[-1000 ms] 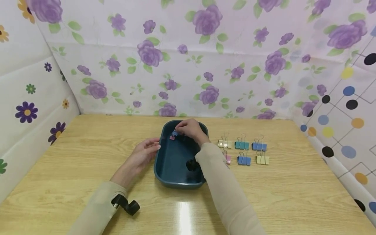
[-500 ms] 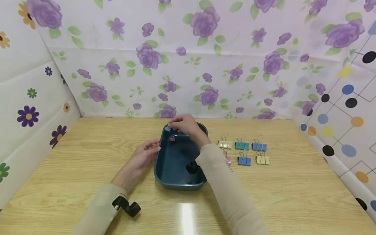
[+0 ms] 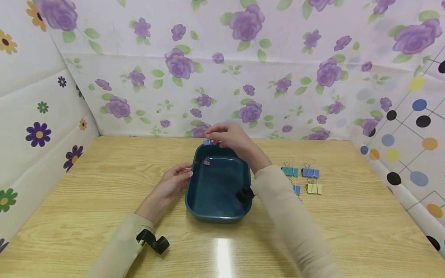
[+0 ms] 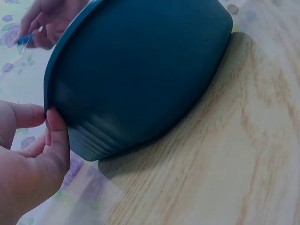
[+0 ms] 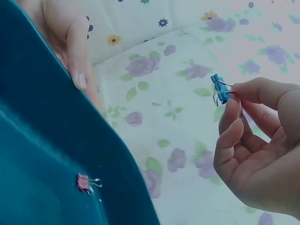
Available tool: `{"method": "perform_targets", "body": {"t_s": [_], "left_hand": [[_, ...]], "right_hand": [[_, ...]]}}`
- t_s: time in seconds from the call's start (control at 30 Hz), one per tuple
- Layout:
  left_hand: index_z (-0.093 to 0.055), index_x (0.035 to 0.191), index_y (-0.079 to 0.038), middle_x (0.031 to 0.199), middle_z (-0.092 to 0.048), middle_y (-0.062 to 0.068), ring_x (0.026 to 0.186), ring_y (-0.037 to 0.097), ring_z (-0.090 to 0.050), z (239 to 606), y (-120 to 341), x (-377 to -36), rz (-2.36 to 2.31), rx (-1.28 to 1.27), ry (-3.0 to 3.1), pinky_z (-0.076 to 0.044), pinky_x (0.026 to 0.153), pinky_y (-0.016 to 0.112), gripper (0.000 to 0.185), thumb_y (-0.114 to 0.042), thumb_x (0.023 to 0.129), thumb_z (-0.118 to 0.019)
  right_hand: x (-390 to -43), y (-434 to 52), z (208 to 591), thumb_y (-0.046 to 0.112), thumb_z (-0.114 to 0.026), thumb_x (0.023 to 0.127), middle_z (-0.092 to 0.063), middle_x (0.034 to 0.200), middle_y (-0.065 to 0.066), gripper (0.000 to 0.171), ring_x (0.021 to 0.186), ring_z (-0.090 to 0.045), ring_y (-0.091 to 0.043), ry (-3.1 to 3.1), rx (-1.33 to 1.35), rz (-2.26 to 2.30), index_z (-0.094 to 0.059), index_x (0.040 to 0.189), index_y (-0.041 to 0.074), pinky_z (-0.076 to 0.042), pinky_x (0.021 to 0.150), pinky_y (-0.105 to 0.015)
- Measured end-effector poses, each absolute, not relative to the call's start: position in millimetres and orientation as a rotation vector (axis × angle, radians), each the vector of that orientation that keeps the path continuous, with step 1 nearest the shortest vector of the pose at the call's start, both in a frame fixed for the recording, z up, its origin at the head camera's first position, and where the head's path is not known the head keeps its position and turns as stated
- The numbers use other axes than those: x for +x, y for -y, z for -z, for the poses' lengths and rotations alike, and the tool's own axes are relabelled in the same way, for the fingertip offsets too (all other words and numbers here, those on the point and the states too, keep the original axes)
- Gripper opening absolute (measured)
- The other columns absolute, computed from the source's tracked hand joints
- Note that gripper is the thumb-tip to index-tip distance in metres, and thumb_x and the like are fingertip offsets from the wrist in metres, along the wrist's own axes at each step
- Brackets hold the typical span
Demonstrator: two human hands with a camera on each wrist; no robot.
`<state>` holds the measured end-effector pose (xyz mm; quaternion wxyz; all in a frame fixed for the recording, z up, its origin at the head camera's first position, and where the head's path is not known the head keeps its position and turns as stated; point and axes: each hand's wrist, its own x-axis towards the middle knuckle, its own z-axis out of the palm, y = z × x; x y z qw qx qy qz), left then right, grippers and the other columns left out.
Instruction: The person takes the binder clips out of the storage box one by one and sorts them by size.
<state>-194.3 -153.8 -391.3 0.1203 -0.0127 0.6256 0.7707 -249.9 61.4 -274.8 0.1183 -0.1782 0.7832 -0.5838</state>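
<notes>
1. Right hand pinches a blue binder clip above the teal tray's far rim.
2. Left hand fingers, seemingly relaxed, touch the tray's left wall.
3. Pink binder clip lies inside on the counter tray.

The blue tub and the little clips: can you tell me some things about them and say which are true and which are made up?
1. The right hand pinches a blue clip. True.
2. The blue clip lies on the floor of the tub. False: it is held up in the air, above the tub's far rim.
3. A pink clip lies inside the tub. True.
4. The left hand is lifting the tub off the table. False: the tub sits on the table, and the left hand touches its side.
5. More clips lie on the table to the right of the tub. True.
</notes>
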Motion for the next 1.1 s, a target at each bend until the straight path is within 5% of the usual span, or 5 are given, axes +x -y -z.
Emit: {"method": "perform_targets", "body": {"t_s": [0.33, 0.7, 1.1], "left_hand": [[-0.040, 0.135, 0.008, 0.105, -0.056, 0.005, 0.089, 0.010, -0.057, 390.2, 153.4, -193.4, -2.272, -0.033, -1.810, -0.049, 0.078, 0.022, 0.040, 0.000, 0.097, -0.051], [-0.040, 0.136, 0.007, 0.103, -0.057, 0.002, 0.089, 0.010, -0.058, 390.3, 152.8, -194.2, -2.256, -0.058, -1.812, -0.049, 0.079, 0.022, 0.041, 0.000, 0.098, -0.051], [-0.039, 0.136, 0.008, 0.108, -0.056, 0.006, 0.091, 0.010, -0.057, 390.7, 152.7, -194.6, -2.245, -0.054, -1.826, -0.048, 0.081, 0.022, 0.041, 0.000, 0.097, -0.052]], "right_hand": [[-227.7, -93.8, 265.7, 0.017, -0.063, 0.095, -0.065, 0.090, -0.009, 0.017, 0.081, -0.056, -0.027, -2.440, -0.608, 1.548, -0.070, 0.104, 0.005, -0.049, 0.070, -0.035], [-210.6, -144.9, 306.7, 0.018, -0.062, 0.096, -0.067, 0.093, -0.007, 0.016, 0.079, -0.054, -0.030, -2.493, -0.547, 1.479, -0.070, 0.105, 0.007, -0.047, 0.064, -0.034], [-197.9, -199.5, 345.3, 0.020, -0.062, 0.096, -0.064, 0.101, -0.011, 0.023, 0.084, -0.055, -0.032, -2.446, -0.399, 1.464, -0.069, 0.110, 0.003, -0.049, 0.073, -0.045]]}}
